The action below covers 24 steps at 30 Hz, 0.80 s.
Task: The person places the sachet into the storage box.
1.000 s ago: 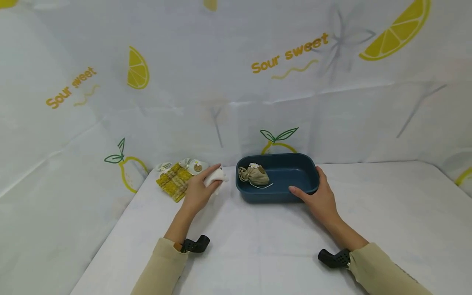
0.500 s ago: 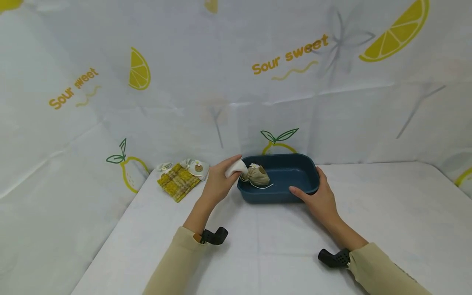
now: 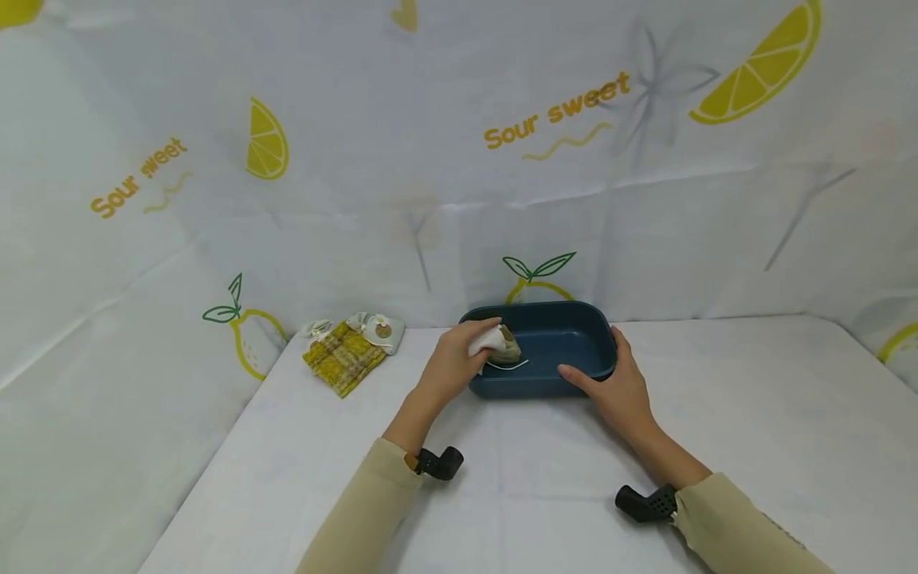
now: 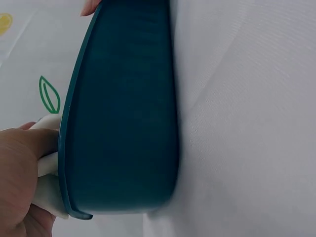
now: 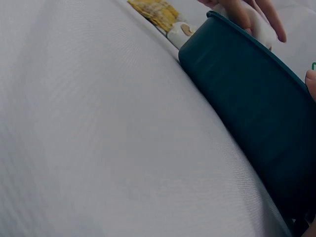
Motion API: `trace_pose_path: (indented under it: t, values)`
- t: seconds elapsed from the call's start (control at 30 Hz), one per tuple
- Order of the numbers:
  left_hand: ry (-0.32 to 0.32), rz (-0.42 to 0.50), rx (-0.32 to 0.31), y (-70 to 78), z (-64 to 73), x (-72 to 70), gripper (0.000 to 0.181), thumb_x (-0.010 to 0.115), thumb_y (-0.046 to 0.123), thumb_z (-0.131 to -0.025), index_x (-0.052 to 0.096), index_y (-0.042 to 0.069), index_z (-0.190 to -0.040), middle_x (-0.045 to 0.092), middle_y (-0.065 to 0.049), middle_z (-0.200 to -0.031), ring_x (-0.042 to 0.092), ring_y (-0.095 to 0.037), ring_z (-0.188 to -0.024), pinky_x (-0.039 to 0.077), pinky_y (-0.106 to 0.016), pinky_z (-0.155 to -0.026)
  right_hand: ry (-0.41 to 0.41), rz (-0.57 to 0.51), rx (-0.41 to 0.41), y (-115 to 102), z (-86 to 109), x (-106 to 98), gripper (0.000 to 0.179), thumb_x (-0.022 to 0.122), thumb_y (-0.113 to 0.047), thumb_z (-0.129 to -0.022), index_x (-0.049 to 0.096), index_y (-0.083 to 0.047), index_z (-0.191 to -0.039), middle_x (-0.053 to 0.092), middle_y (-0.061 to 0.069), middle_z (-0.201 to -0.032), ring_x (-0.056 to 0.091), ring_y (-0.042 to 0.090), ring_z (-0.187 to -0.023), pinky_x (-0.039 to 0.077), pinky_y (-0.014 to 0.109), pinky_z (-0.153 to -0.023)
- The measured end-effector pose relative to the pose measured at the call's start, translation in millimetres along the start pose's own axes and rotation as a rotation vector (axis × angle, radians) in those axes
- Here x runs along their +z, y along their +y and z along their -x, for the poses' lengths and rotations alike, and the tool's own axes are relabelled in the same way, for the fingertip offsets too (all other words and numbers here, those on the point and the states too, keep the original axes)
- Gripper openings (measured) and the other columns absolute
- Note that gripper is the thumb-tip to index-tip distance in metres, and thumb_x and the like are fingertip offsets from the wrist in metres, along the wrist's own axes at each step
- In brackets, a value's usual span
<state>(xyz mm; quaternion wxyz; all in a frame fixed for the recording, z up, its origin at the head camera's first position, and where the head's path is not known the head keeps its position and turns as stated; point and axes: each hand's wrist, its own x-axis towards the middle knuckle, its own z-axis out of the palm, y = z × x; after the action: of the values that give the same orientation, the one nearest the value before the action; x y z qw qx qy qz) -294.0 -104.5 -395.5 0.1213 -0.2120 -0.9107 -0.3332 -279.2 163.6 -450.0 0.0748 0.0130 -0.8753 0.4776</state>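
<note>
My left hand (image 3: pixel 450 363) pinches a soft white cloth pouch (image 3: pixel 488 340) over the left end of a dark blue rectangular basin (image 3: pixel 534 389). Under and beside it lies a beige drawstring pouch (image 3: pixel 509 356) with a pale cord, partly hidden by the hand and the white pouch. In the left wrist view the white pouch (image 4: pixel 48 195) shows between fingers and thumb at the basin's rim. My right hand (image 3: pixel 622 395) grips the basin's right end, thumb at the front rim and the other fingers round the outer side.
Left of the basin, a yellow-brown plaid cloth piece (image 3: pixel 344 357) lies on the white-covered table. Behind it rest a pale pouch (image 3: pixel 383 331) with a daisy and another light one (image 3: pixel 317 328). A lemon-printed white sheet (image 3: pixel 373 239) rises behind the table.
My left hand has carried the white pouch rightward from beside the plaid piece to over the basin's left end. The right hand has kept its grip on the basin.
</note>
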Motion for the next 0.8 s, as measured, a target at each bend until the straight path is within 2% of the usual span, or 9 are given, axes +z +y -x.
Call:
trace_pose_path:
  t: [0.2, 0.4, 0.57, 0.73, 0.8]
  values:
    - [-0.082, -0.024, 0.040, -0.1, -8.4, 6.7, 0.052, 0.068, 0.006, -0.096, 0.057, 0.019, -0.146, 0.061, -0.006, -0.144, 0.060, -0.024, -0.129, 0.053, -0.042, -0.103, 0.006, 0.005, 0.000, 1, 0.4, -2, 0.116, 0.073, -0.056, -0.086, 0.000, -0.013, -0.164, 0.015, 0.022, -0.169, 0.023, 0.047, -0.153, 0.026, 0.069, -0.117]
    - [-0.196, -0.024, 0.010, -4.5, -10.5, 10.4, 0.050, 0.066, 0.002, -0.095, 0.061, 0.022, -0.142, 0.061, -0.001, -0.144, 0.059, -0.021, -0.130, 0.052, -0.040, -0.102, 0.000, -0.006, -0.010, 1, 1.8, -1, 0.115, 0.074, -0.055, -0.086, 0.002, -0.012, -0.164, 0.015, 0.021, -0.169, 0.023, 0.046, -0.153, 0.026, 0.069, -0.118]
    - [-0.260, -0.020, 0.019, -5.3, -11.2, 6.8, 0.050, 0.062, 0.000, -0.094, 0.063, 0.023, -0.139, 0.062, 0.000, -0.143, 0.059, -0.019, -0.126, 0.051, -0.038, -0.099, 0.009, -0.008, -0.012, 0, 0.8, -1, 0.115, 0.074, -0.056, -0.085, 0.002, -0.013, -0.164, 0.016, 0.021, -0.169, 0.023, 0.046, -0.153, 0.026, 0.068, -0.118]
    - [-0.309, -0.022, 0.001, -6.0, -11.3, 3.5, 0.047, 0.065, 0.009, -0.096, 0.062, 0.024, -0.140, 0.062, 0.001, -0.144, 0.060, -0.018, -0.121, 0.051, -0.036, -0.095, 0.003, 0.004, -0.009, 2, 0.6, 0, 0.116, 0.074, -0.056, -0.085, 0.002, -0.013, -0.164, 0.016, 0.020, -0.169, 0.022, 0.046, -0.153, 0.026, 0.068, -0.118]
    - [-0.317, -0.016, 0.001, -5.9, -11.7, 3.2, 0.044, 0.068, 0.015, -0.097, 0.062, 0.023, -0.140, 0.062, 0.001, -0.143, 0.061, -0.018, -0.123, 0.051, -0.037, -0.098, 0.004, 0.008, -0.010, 2, 0.6, 0, 0.116, 0.074, -0.057, -0.085, 0.001, -0.013, -0.164, 0.016, 0.020, -0.169, 0.023, 0.045, -0.153, 0.026, 0.068, -0.118]
